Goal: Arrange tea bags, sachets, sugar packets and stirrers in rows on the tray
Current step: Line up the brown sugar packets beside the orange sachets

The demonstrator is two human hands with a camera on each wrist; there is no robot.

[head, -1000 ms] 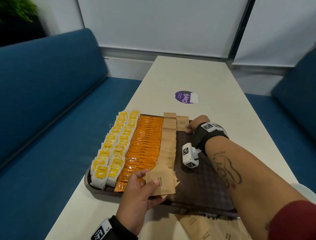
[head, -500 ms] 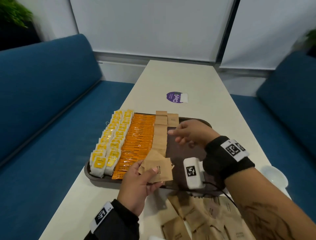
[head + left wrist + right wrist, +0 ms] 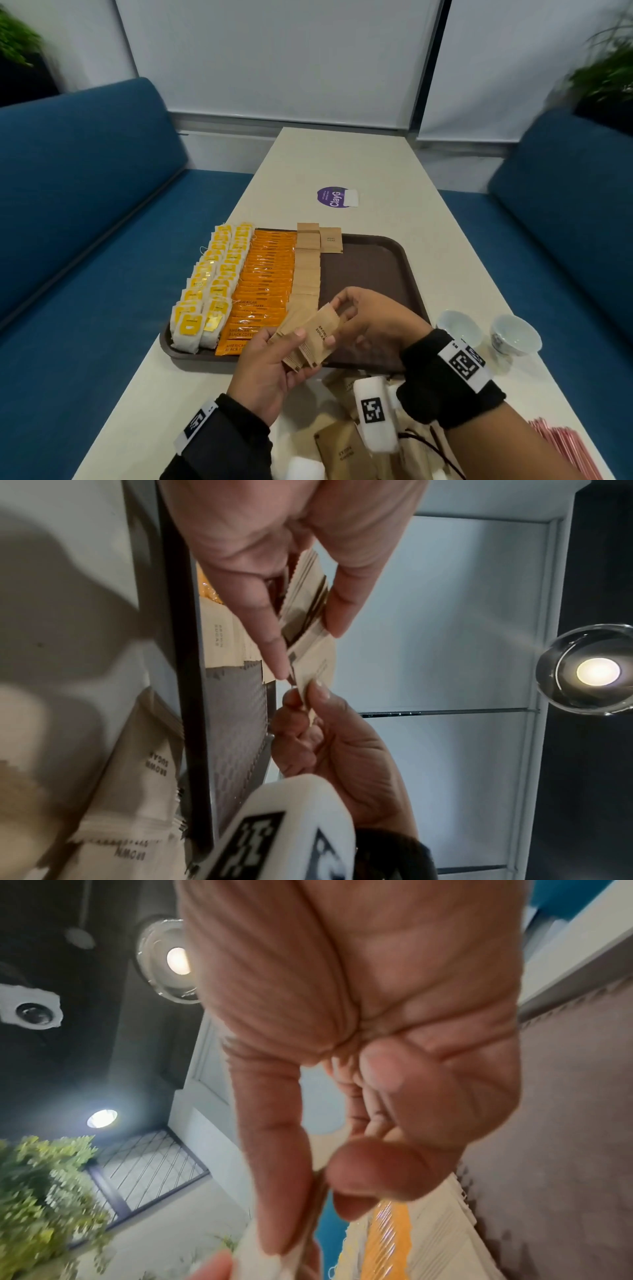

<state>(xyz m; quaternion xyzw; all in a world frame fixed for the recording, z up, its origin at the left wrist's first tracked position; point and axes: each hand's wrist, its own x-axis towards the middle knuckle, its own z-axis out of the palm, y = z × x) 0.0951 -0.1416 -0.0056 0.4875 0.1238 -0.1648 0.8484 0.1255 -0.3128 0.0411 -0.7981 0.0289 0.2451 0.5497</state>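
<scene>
A brown tray (image 3: 376,267) holds rows of yellow tea bags (image 3: 209,284), orange coffee sachets (image 3: 263,287) and tan brown sugar packets (image 3: 306,267). My left hand (image 3: 274,356) grips a fanned stack of brown sugar packets (image 3: 308,339) above the tray's near edge. My right hand (image 3: 356,315) pinches the top packet of that stack at its far end; the left wrist view shows the packet (image 3: 311,666) between my right hand's (image 3: 304,693) thumb and forefinger. In the right wrist view my right hand (image 3: 318,1185) pinches the packets' pale edge (image 3: 291,1259).
Loose brown sugar packets (image 3: 342,448) lie on the table in front of the tray. Pink stirrers (image 3: 568,448) lie at the near right. Two small white cups (image 3: 486,332) stand right of the tray. A purple sticker (image 3: 330,197) lies beyond it. Blue benches flank the table.
My right hand has drawn back from the tray's far end, where it left a packet, to the stack in my left hand and now pinches its top packet.
</scene>
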